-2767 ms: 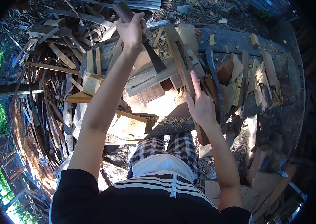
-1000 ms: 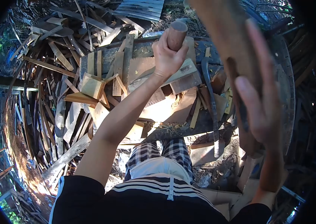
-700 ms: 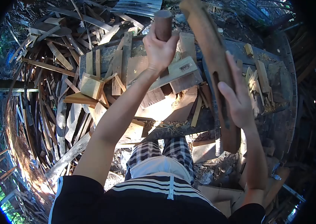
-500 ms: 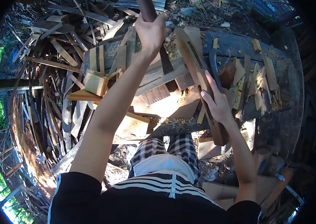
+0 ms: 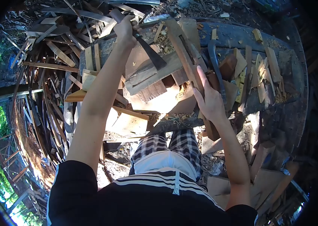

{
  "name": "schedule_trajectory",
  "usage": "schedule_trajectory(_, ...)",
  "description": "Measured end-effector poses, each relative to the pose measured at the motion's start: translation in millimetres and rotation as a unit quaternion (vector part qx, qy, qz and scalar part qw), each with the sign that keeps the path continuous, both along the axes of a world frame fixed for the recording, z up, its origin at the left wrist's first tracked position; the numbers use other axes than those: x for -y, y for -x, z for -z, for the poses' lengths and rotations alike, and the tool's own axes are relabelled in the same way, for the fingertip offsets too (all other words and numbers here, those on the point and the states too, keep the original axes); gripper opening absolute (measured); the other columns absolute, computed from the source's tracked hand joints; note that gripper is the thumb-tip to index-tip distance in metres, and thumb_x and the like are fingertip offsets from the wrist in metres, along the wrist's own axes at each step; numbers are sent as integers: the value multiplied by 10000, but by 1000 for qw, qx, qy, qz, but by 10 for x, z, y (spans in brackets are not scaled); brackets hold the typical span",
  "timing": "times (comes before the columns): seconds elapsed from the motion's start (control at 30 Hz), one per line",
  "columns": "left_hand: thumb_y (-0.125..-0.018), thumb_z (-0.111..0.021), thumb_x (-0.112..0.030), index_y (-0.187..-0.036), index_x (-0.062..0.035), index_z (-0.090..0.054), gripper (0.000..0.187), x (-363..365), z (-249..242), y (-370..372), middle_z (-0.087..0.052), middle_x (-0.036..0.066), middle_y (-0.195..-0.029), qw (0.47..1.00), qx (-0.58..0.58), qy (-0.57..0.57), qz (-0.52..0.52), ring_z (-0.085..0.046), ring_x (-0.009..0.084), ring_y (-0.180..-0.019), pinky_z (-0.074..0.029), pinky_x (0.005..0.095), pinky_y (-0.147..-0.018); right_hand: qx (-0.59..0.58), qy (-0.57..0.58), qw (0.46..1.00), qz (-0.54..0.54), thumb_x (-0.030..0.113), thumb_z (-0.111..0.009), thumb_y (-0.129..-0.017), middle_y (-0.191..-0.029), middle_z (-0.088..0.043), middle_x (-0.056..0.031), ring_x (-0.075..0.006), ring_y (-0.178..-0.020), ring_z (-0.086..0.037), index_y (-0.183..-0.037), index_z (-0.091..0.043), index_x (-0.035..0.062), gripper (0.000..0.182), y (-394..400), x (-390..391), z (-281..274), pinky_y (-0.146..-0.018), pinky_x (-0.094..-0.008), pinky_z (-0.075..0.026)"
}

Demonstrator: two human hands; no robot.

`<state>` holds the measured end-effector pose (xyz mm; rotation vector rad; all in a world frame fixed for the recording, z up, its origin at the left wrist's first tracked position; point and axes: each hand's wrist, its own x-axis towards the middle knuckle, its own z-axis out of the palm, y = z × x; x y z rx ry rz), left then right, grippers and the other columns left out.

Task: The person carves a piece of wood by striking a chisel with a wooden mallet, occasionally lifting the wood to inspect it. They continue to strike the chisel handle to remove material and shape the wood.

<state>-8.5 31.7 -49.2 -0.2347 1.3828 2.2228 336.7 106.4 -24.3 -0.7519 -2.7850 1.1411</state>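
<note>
My left hand (image 5: 124,33) is wrapped round the handle of a broad-bladed chisel (image 5: 150,53). The tool slants down to the right, its flared dark blade overlapping the upper edge of a grey, weathered wood block (image 5: 153,77). A long wooden beam (image 5: 183,49) with slots cut in it lies slantwise right of that block. On its lower half rests my right hand (image 5: 210,104), index finger stretched along the wood and thumb on the near side; the other fingers are mostly hidden. Just right of the beam is a dark curved bar (image 5: 215,64).
Offcuts and a yellow piece (image 5: 240,88) lie on the dark bench (image 5: 230,35) at right, with a small block (image 5: 257,35) behind them. Scrap wood (image 5: 51,98) is heaped on the left. A sunlit board (image 5: 129,124) sits near my knees.
My left hand has moved left with the chisel, which now leans more. The slotted beam and my right hand have shifted slightly left.
</note>
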Motion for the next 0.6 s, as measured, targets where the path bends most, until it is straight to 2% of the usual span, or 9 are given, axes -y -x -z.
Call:
schedule_trajectory(0.07, -892, -608, -124, -804, -70, -479, 165, 84, -62, 134, -432, -1, -610, 997, -65, -28, 20, -394, 102, -460, -345, 300, -444, 5, -3, 1000, 9, 212, -542, -975, -1296, -569, -280, -499, -1087, -577, -1565, -221, 211, 671, -8, 9, 14, -885, -524, -470)
schedule_trajectory(0.2, -872, -624, -91, -797, -55, -478, 168, 189, -357, 138, -454, 24, -610, 992, -115, -43, 23, -402, 104, -452, -354, 300, -444, -6, -26, 1000, -1, 210, -540, -976, -1271, -586, -279, -493, -1068, -589, -1566, -222, 211, 670, -5, 31, 101, -871, -516, -480)
schedule_trajectory(0.27, -865, -627, -72, -796, -47, -481, 163, 155, -412, 71, -461, 32, -610, 988, -145, -49, 15, -403, 107, -449, -356, 304, -441, -87, -71, 994, -3, 246, -577, -952, -736, -625, -243, -447, -724, -644, -1573, -213, 214, 721, -5, 39, 184, -676, -516, -500)
schedule_trajectory(0.37, -856, -624, -39, -803, -21, -493, 143, 100, -471, -201, -481, 57, -600, 980, -195, -37, 11, -409, 122, -433, -352, 306, -420, -29, -75, 997, 9, 253, -585, -947, -718, -617, -240, -444, -709, -640, -1574, -212, 221, 730, -1, 61, 145, -664, -517, -499)
schedule_trajectory(0.6, -846, -656, -47, -818, -20, -504, 157, -15, -538, -433, -501, 60, -595, 974, -224, -24, 11, -428, 125, -412, -365, 304, -394, -42, -86, 995, 5, 250, -594, -941, -701, -611, -245, -443, -699, -641, -1572, -219, 219, 734, -6, 65, 156, -654, -513, -504)
